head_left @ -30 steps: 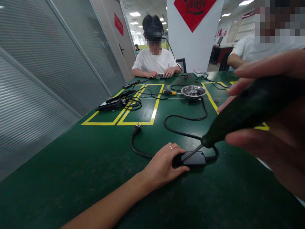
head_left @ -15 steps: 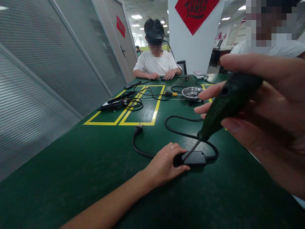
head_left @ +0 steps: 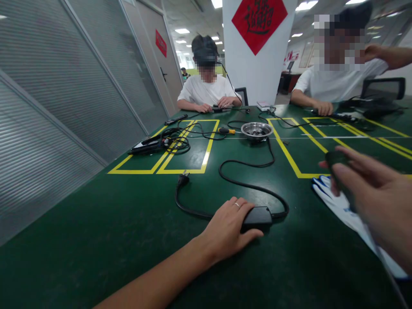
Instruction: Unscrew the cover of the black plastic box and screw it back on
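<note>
We have the black box (head_left: 261, 215) lying on the green table (head_left: 96, 236) in front of us, its cord (head_left: 238, 184) running off to the right and curving away to the far side. Our left hand (head_left: 227, 229) rests on the box's left end, fingers bent over the top and thumb along the near side; whether the thumb tip presses the casing or only the table, we cannot tell. Our right hand (head_left: 380, 201) is curled round the dark green handle of a screwdriver (head_left: 339, 169), well apart from the box on the right, above a white glove (head_left: 333, 206). The shaft seems to point toward the near right, but it is blurred and its tip cannot be made out.

For good handling, we judge that the left hand should press the box flat and even, with the fingertips clear of any spot the blade might meet. The screwdriver calls for a firm grip and an upright stance over the box, since a slanted blade could slip. The cord's tight bend at the right end might nudge the box round, so a steady palm helps. The plug (head_left: 183, 179) lies to the left, well out of the way.
</note>
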The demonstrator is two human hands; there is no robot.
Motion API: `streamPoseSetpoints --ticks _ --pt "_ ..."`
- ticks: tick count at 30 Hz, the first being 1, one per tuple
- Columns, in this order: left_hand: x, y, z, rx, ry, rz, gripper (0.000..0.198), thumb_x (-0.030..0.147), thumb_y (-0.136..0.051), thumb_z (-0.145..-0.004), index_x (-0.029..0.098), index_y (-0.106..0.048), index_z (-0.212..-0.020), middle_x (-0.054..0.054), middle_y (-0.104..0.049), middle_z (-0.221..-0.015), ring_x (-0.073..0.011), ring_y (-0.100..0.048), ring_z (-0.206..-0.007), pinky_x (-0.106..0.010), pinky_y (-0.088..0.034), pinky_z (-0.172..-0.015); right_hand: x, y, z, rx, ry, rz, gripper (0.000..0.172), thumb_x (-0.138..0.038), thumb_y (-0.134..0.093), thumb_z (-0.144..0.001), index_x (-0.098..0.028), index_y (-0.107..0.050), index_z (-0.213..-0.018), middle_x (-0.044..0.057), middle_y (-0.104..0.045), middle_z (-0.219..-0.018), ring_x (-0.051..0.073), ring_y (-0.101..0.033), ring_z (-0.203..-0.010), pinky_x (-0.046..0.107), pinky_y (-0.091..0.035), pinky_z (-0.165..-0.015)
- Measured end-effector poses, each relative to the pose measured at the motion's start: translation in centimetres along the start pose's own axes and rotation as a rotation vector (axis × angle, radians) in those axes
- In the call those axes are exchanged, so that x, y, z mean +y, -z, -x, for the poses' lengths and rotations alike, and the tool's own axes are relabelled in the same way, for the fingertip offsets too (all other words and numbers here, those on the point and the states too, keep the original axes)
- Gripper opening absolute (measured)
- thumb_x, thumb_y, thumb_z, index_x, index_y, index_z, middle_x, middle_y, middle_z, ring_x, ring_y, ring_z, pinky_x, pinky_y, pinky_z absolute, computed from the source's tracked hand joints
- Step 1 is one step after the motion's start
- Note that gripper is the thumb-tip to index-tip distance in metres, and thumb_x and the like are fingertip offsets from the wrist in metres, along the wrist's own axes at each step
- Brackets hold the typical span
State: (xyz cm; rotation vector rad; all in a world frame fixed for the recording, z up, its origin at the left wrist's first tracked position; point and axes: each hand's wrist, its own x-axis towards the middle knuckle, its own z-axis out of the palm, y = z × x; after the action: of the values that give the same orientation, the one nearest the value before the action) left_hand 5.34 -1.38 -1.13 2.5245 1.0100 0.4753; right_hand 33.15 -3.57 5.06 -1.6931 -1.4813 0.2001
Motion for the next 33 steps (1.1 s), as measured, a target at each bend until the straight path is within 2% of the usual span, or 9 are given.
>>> streamPoseSetpoints --ticks 1,5,8,13,23,26,28,31,33 --pt "0.1 0.1 -0.1 -0.007 0.002 -0.018 0.05 0.045 -0.065 -0.084 0.019 -0.049 -0.124 -0.008 -0.056 -0.116 -0.0264 -0.052 -0.102 -0.044 -0.044 -0.094 0.7 -1.1 0.6 0.004 -0.06 0.145 0.055 -0.054 -0.044 -0.087 -0.027 -0.047 -0.135 0.006 -0.068 -0.084 0.021 -0.065 -0.061 0.035 -0.053 -0.045" --pt "-1.3 2.1 0.0 0.028 0.048 -0.086 0.037 0.036 -0.064 -0.086 0.02 -0.052 -0.117 -0.007 -0.057 -0.11 -0.0245 -0.053 -0.098 -0.041 -0.045 -0.091 3.4 -5.0 2.1 -0.124 0.005 0.244 0.053 -0.047 -0.049 -0.085 -0.023 -0.05 -0.132 0.008 -0.066 -0.101 0.023 -0.065 -0.081 0.038 -0.056 -0.067" --pt "-3.3 3.9 0.4 0.046 0.099 -0.149 0.034 0.034 -0.063 -0.086 0.018 -0.053 -0.115 -0.007 -0.057 -0.107 -0.0245 -0.054 -0.097 -0.04 -0.045 -0.088 4.8 -6.3 3.1 -0.208 0.063 0.319 0.053 -0.044 -0.047 -0.086 -0.021 -0.049 -0.134 0.01 -0.062 -0.105 0.024 -0.063 -0.085 0.039 -0.054 -0.072" --pt "-5.5 4.5 0.7 -0.039 0.088 -0.105 0.034 0.036 -0.058 -0.09 0.018 -0.052 -0.119 -0.007 -0.055 -0.113 -0.0234 -0.053 -0.102 -0.041 -0.046 -0.092 5.0 -6.8 4.3 -0.255 0.133 0.458 0.054 -0.046 -0.042 -0.087 -0.018 -0.049 -0.133 0.013 -0.058 -0.103 0.026 -0.059 -0.087 0.041 -0.052 -0.073" --pt "-6.3 4.5 0.9 -0.088 0.038 -0.123 0.037 0.042 -0.053 -0.092 0.022 -0.046 -0.123 -0.008 -0.049 -0.118 -0.0243 -0.054 -0.104 -0.041 -0.045 -0.095 4.9 -6.8 4.1 -0.264 0.206 0.603 0.064 -0.054 -0.041 -0.087 -0.011 -0.045 -0.134 0.017 -0.056 -0.106 0.028 -0.054 -0.092 0.044 -0.049 -0.077" --pt "-6.3 4.5 0.9 -0.079 0.022 -0.112 0.042 0.041 -0.058 -0.089 0.021 -0.046 -0.125 -0.009 -0.047 -0.121 -0.0251 -0.053 -0.107 -0.041 -0.044 -0.097 4.3 -6.5 4.0 -0.217 0.257 0.604 0.066 -0.053 -0.044 -0.087 -0.008 -0.043 -0.135 0.019 -0.053 -0.115 0.031 -0.051 -0.102 0.047 -0.046 -0.086" --pt "-6.3 4.3 0.8 -0.061 0.031 -0.109 0.047 0.042 -0.06 -0.087 0.021 -0.046 -0.127 -0.009 -0.047 -0.122 -0.0263 -0.052 -0.109 -0.042 -0.043 -0.099 3.1 -6.4 3.9 -0.189 0.371 0.544 0.061 -0.048 -0.046 -0.087 -0.009 -0.044 -0.134 0.018 -0.051 -0.123 0.03 -0.049 -0.11 0.047 -0.044 -0.093" --pt "-6.4 3.9 0.7 -0.039 0.037 -0.082 0.046 0.043 -0.061 -0.087 0.022 -0.048 -0.126 -0.009 -0.048 -0.121 -0.0261 -0.051 -0.109 -0.042 -0.043 -0.099 0.7 -7.1 3.7 -0.305 0.571 0.403 0.046 -0.039 -0.046 -0.09 -0.015 -0.048 -0.13 0.012 -0.053 -0.123 0.024 -0.049 -0.111 0.043 -0.044 -0.095" --pt "-6.4 3.7 0.6 -0.031 0.031 -0.047 0.041 0.041 -0.061 -0.088 0.022 -0.05 -0.123 -0.008 -0.049 -0.119 -0.0251 -0.052 -0.108 -0.042 -0.043 -0.099 -0.8 -8.4 3.6 -0.407 0.635 0.363 0.04 -0.036 -0.046 -0.091 -0.019 -0.052 -0.126 0.008 -0.056 -0.12 0.021 -0.05 -0.109 0.041 -0.046 -0.094"
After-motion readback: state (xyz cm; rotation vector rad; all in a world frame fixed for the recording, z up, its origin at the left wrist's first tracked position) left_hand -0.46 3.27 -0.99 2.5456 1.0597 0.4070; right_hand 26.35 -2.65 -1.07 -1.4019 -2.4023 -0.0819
